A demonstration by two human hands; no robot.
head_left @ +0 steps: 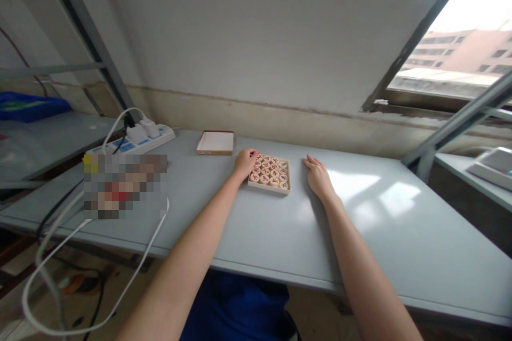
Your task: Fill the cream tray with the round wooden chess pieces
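A shallow pale box on the table holds rows of round Chinese chess pieces, most with red characters and some at the right with dark ones. My left hand is at the box's far left corner. Its fingers are bent together against the pieces there, and what lies between the fingertips is hidden. To the right of the box, my right hand rests on the tabletop with fingers stretched out, apart from the box and holding nothing. Behind and left lies the box lid, its white inside facing up.
The grey-blue table meets the wall at the back. At left, a power strip with plugs stands near a blurred-out object; a white cable loops over the front edge. Metal frame bars rise at right below a window.
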